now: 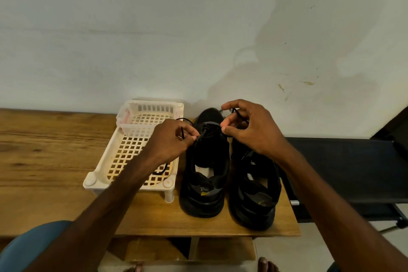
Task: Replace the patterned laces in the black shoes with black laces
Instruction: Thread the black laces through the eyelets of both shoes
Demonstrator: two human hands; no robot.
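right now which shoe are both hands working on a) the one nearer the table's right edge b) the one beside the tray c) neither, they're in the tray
b: the left hand and right hand both pinch a lace at the front of the shoe next to the tray.

No readable text in view

Nothing here can be read as a word, brand, number or sign. The left shoe (205,183) carries a small yellowish mark (206,193) low on its heel, and the right shoe (254,194) a similar one (262,202), both too small and blurred to tell as letters. A pale patch (207,172) inside the left shoe may be a label, but nothing on it is legible. The small basket (152,117) standing in the cream tray (103,161) has a pinkish patch (125,117) on its near corner, with no lettering that shows.
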